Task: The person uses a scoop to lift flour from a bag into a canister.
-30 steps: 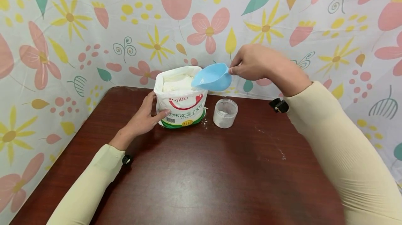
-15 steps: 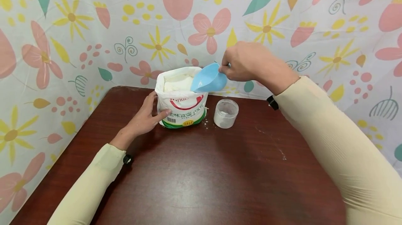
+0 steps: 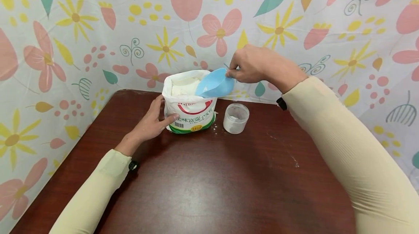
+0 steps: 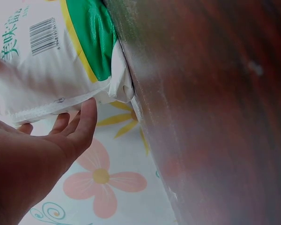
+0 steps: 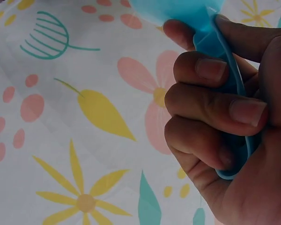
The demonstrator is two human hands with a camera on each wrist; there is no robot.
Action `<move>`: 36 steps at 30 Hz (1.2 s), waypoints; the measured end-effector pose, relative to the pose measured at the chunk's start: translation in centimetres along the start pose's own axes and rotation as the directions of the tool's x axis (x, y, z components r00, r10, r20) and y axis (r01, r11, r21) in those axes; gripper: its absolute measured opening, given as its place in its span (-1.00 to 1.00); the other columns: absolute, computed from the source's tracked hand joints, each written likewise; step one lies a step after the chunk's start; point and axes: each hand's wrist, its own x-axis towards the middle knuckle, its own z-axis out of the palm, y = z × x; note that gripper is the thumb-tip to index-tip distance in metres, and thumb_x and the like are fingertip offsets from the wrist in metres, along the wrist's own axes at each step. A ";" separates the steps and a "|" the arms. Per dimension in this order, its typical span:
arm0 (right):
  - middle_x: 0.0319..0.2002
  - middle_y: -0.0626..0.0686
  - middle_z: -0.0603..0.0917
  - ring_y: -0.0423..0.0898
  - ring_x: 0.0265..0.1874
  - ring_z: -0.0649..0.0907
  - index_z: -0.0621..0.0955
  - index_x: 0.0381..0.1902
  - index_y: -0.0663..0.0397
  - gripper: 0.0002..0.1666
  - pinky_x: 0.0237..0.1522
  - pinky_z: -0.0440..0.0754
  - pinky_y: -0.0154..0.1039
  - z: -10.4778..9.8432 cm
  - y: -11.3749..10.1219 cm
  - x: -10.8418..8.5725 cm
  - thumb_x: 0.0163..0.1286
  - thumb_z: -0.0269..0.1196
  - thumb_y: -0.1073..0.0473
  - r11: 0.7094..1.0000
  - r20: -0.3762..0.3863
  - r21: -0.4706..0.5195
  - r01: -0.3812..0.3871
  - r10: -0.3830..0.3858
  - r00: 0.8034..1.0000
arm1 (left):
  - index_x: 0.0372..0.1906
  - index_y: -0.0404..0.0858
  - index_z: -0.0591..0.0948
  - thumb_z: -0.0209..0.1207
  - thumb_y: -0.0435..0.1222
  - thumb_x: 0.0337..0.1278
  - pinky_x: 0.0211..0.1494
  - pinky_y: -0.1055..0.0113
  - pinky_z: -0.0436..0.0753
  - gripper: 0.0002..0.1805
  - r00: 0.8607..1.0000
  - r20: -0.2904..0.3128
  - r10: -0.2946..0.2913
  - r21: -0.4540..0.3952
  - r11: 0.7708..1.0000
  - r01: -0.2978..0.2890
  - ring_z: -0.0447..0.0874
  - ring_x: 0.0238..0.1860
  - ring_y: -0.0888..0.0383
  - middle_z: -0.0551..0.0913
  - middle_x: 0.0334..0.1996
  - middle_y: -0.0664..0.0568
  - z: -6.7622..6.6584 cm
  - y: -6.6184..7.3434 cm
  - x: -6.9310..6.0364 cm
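A white flour bag (image 3: 193,108) with a green base stands with its top folded open, flour (image 3: 184,87) showing inside. My left hand (image 3: 151,119) holds the bag's left side, thumb across the printed front, fingers along the side seam; the left wrist view has this hand (image 4: 47,154) below the barcode. With fingers curled round its handle, my right hand (image 5: 210,108) grips a light blue scoop (image 3: 216,83). The scoop tilts down to the left, its tip over the flour at the bag's right rim. To the right of the bag stands a clear plastic jar (image 3: 236,118) with some white powder inside.
Everything stands on a dark reddish-brown table (image 3: 196,183), near its back edge. A floral curtain (image 3: 131,16) hangs close behind and along the left. Specks of flour lie between bag and jar, and faint white smears (image 3: 294,161) mark the table at right.
My right hand has moved left and slightly down, bringing the scoop further over the bag's opening and tipping it more steeply. The left hand, bag and jar have stayed in place.
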 end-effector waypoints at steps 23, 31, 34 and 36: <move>-0.75 -0.15 0.28 -0.17 -0.65 0.33 0.47 -0.79 -0.10 -0.38 -0.50 0.27 -0.25 -0.5 -0.7 1.1 0.57 0.25 0.10 0.993 0.053 -0.018 0.116 -0.115 0.992 | 0.69 0.13 -0.06 0.31 0.01 0.46 0.43 -0.29 0.41 -0.03 1.000 0.009 0.012 -0.014 1.000 -0.012 0.15 0.52 -0.05 0.14 0.52 -0.06 -0.1 0.0 0.2; -0.76 -0.15 0.24 -0.21 -0.67 0.28 0.38 -0.81 -0.10 -0.34 -0.49 0.26 -0.25 -0.5 -0.8 1.7 0.58 0.23 0.10 0.992 0.077 -0.007 0.130 -0.129 0.989 | 0.70 0.07 -0.06 0.30 0.02 0.47 0.52 -0.31 0.26 -0.03 1.000 0.002 0.010 0.014 1.000 -0.010 0.11 0.55 -0.06 0.15 0.51 -0.09 -0.2 0.4 0.1; -0.76 -0.16 0.23 -0.22 -0.68 0.27 0.36 -0.81 -0.11 -0.33 -0.48 0.26 -0.25 -0.4 -0.8 1.9 0.58 0.21 0.11 0.991 0.092 0.002 0.132 -0.132 0.987 | 0.70 0.06 -0.06 0.30 0.02 0.47 0.50 -0.31 0.29 -0.02 1.000 0.007 0.008 0.005 1.000 -0.008 0.12 0.54 -0.06 0.15 0.51 -0.10 -0.2 0.3 0.0; -0.76 -0.16 0.22 -0.22 -0.68 0.25 0.34 -0.81 -0.12 -0.33 -0.48 0.25 -0.25 -0.3 -0.8 1.9 0.58 0.20 0.11 0.991 0.100 0.005 0.136 -0.136 0.986 | 0.70 0.06 -0.07 0.30 0.02 0.47 0.49 -0.32 0.30 -0.02 1.000 0.011 0.009 0.000 1.000 -0.009 0.12 0.54 -0.06 0.14 0.52 -0.10 -0.1 0.3 -0.1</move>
